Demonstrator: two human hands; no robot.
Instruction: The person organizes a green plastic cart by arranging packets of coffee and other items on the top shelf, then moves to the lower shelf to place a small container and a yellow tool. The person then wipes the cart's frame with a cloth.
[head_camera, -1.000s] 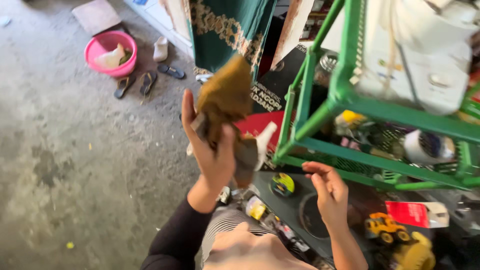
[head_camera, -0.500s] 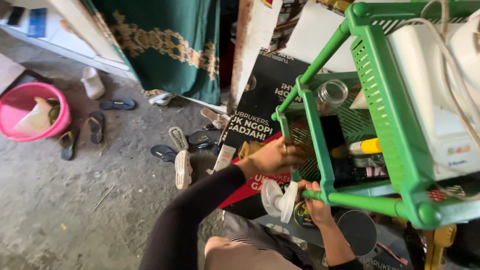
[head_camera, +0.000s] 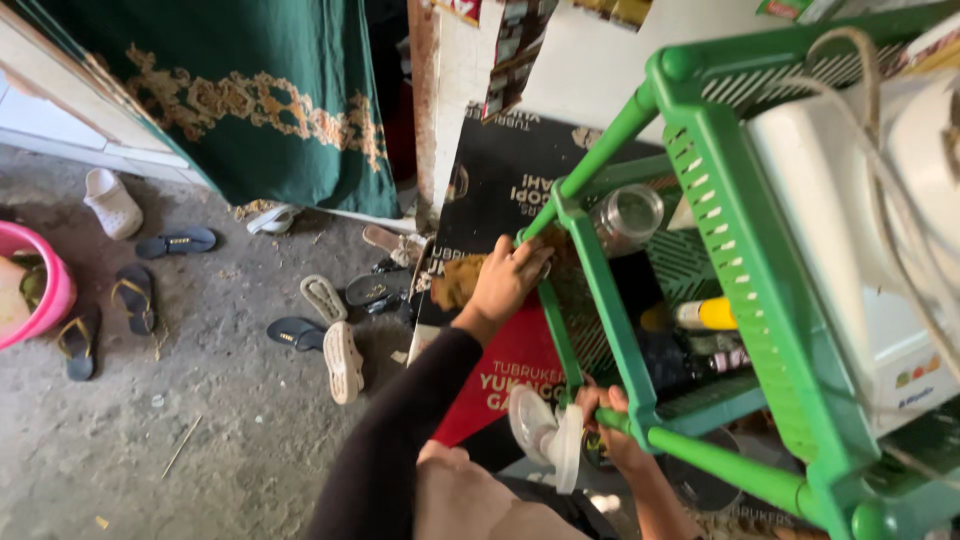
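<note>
head view. shows the left hand (head_camera: 505, 280) closed on a brown cloth (head_camera: 455, 283), with most of the cloth bunched under the palm and toward the wrist. presses that cloth on the corner post of the green rack (head_camera: 740, 270), fingertips hooked over the edge. finds a glass jar (head_camera: 625, 218) just past those fingertips, inside the rack, and a yellow bottle (head_camera: 712, 314) deeper in, well beyond the grip.

shows the right hand (head_camera: 615, 430) lower down, fingers curled tight round the low bar of the same rack. puts a white plastic thing (head_camera: 545, 435) right beside that fist, on the thumb side, touching it. cannot tell if the fist holds it too.

looks like rubbing the rack with the cloth, and looks early: touches only the one corner now. leaves the long top bars, the shelf floor past the jar, and the low bar under the right fist with no cloth on them. cannot tell from here which bars are clean.

shows a big white machine (head_camera: 850, 220) on top of the rack, far from both grips. shows sandals (head_camera: 340, 350) on the floor, out behind the left wrist.
</note>
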